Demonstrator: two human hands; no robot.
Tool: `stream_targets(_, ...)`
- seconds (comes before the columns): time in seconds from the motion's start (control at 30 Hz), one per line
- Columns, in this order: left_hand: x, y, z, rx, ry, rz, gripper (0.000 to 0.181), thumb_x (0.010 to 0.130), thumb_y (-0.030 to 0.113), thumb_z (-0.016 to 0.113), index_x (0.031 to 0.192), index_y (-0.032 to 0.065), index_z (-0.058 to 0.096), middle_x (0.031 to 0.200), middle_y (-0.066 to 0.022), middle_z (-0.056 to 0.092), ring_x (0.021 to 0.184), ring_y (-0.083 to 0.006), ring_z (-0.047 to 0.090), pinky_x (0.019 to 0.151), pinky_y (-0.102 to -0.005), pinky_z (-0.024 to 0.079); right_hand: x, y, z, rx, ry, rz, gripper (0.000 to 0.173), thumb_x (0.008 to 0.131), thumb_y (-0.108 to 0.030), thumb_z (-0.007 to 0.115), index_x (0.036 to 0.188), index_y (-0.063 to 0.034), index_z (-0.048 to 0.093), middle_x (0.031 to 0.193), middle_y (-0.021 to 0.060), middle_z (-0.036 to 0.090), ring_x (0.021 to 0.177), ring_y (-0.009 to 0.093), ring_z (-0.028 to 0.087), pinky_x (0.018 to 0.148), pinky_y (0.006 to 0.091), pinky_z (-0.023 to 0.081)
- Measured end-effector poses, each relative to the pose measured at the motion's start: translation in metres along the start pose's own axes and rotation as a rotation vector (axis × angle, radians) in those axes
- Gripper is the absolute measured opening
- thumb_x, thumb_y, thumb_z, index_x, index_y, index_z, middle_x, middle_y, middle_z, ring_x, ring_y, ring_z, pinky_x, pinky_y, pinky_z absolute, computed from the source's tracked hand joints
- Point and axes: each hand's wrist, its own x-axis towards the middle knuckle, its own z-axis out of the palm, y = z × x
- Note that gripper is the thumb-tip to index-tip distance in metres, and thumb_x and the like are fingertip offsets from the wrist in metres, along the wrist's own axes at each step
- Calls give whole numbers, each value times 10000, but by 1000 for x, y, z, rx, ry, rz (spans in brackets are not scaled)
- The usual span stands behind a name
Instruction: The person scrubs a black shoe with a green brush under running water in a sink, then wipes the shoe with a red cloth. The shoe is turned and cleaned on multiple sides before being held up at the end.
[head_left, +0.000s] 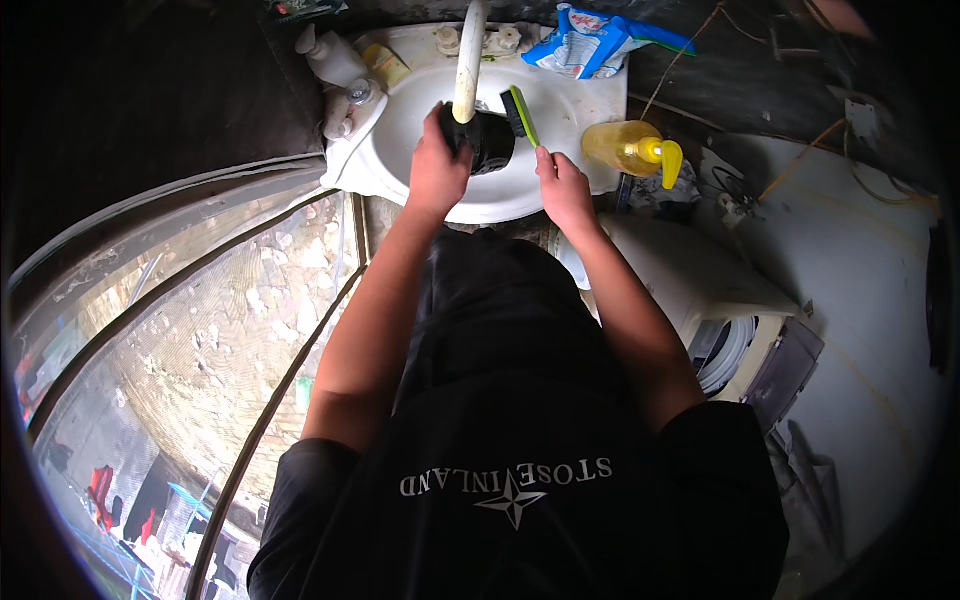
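Note:
My left hand holds a dark, rounded item under the white spout, over the basin of a white sink. What the dark item is, I cannot tell; fingers and spout cover part of it. My right hand grips the lower end of a green-handled brush. Its dark bristles face left, close to the dark item's right side. Whether bristles and item touch is unclear.
A yellow pump bottle lies at the sink's right rim. Behind it rests a blue and white packet. A white pump bottle stands at the back left. A window is at left, a beige-cased appliance at right.

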Motion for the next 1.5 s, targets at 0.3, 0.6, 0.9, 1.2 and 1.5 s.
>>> stream_targets(0.3, 42, 18, 16, -58, -139, 174, 379, 997, 228, 726, 1335, 84, 631, 1105, -189, 754, 1022, -352, 737, 885, -397, 562, 24, -11, -26, -10, -46, 9, 556, 1053, -552, 539, 908, -29, 663, 771, 125, 663, 725, 289, 634, 721, 370, 499)
stream_targets(0.6, 49, -16, -47, 89, -565, 158, 393, 986, 199, 720, 1372, 183, 646, 1027, -176, 758, 940, -392, 719, 842, -456, 547, 35, -5, -31, -225, -286, 28, 540, 1049, -540, 527, 1002, -33, 710, 934, 204, 740, 897, 403, 702, 808, 446, 540)
stream_targets(0.9, 21, -8, -83, 169, -673, 315, 576, 877, -107, 613, 1397, 138, 654, 1365, -120, 694, 1254, -348, 654, 1107, -408, 511, 40, -10, -23, -463, -427, -3, 502, 1054, -507, 536, 1029, -41, 721, 962, 202, 740, 898, 417, 691, 804, 475, 540)
stream_targets(1.2, 6, -27, -86, 406, -612, 484, 725, 710, -153, 584, 1354, 157, 702, 1380, -78, 674, 1330, -293, 570, 1147, -397, 465, 38, 12, 9, -555, -349, -54, 458, 1055, -474, 543, 1022, -59, 732, 1011, 206, 742, 968, 427, 699, 851, 515, 550)
stream_targets(1.5, -11, -42, -98, 333, -582, 517, 605, 734, -144, 629, 1289, 88, 691, 1354, -75, 673, 1302, -330, 582, 1108, -416, 495, 38, 14, 39, -598, -348, -3, 480, 1082, -495, 474, 1108, -86, 724, 1131, 186, 744, 1047, 423, 699, 894, 525, 562)
